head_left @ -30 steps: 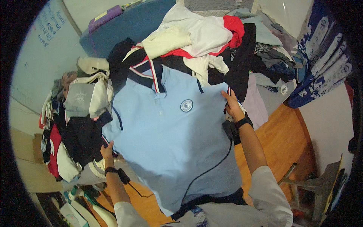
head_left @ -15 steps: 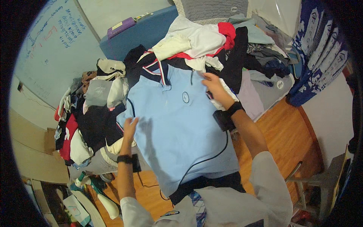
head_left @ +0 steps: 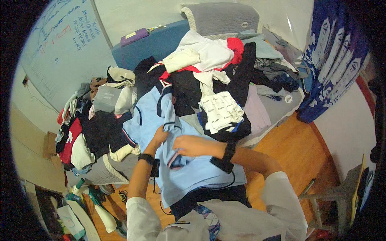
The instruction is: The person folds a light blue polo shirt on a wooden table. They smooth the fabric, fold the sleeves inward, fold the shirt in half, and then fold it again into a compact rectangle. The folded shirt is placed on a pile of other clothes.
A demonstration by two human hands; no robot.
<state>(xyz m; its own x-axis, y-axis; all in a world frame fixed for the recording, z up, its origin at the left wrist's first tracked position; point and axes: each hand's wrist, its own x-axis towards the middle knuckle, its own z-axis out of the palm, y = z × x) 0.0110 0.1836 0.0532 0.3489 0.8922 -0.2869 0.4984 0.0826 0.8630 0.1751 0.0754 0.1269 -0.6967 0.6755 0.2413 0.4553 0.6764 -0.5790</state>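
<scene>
Cluttered room with a wooden floor [head_left: 273, 150] and a grey bed [head_left: 283, 107] heaped with clothes. Nearest of all, a patterned tie [head_left: 208, 221] against pale clothing, with a strip of dark cloth [head_left: 211, 198] just beyond. Over that, a light blue shirt [head_left: 197, 170], its lower part on this side of the bed's near edge, its collar end reaching across that edge among the heaps, and one side folded inward over the front. Left hand [head_left: 160, 136] closed on the cloth near the middle of the shirt; right hand [head_left: 192, 145] just beside it, slightly blurred, fingers curled against the folded part. Cannot tell whether gripping or only touching there. On both wrists, black straps with small dark boxes.

Off the near left corner of the bed, a white and green bottle [head_left: 105, 219] on the floor; to the right, a grey chair [head_left: 337, 201]. Along the near edge of the bed, right of the collar, a white printed cloth [head_left: 221, 110] on black clothing, then a lilac cloth [head_left: 258, 107]. Toward the left edge, a mixed heap with a red garment [head_left: 72, 134]. Farther back, a white garment [head_left: 209, 50] with red trim. Beyond the far edge, a blue panel [head_left: 148, 48] with a purple packet [head_left: 134, 36] on top; far left, a whiteboard [head_left: 60, 48].
</scene>
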